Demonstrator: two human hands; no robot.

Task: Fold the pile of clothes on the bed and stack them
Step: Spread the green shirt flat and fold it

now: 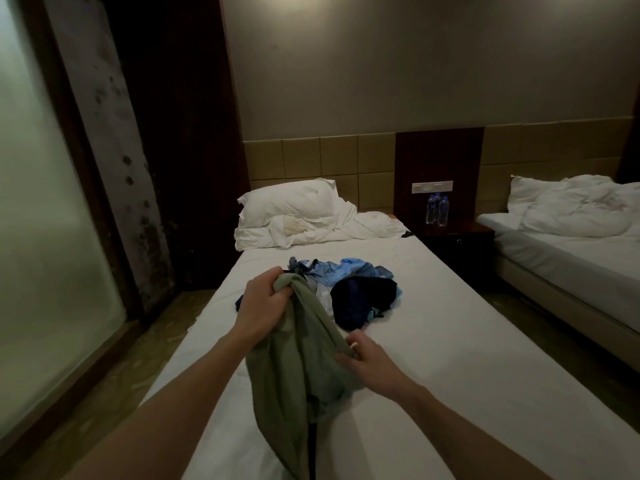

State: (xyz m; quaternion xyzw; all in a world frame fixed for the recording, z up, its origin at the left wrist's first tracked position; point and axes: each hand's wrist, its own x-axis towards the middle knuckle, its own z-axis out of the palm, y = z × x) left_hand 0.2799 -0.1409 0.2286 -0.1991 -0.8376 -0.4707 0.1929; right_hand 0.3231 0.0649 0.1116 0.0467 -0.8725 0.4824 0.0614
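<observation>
The left hand (263, 299) grips the green garment (294, 368) bunched at its top above the bed (450, 358), the right hand (367, 358) pinches its side edge; it looks light, limp and easily creased, best held by shoulders or hem corners.

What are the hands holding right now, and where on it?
Green garment: left hand grips its bunched top; right hand pinches its right edge.
</observation>
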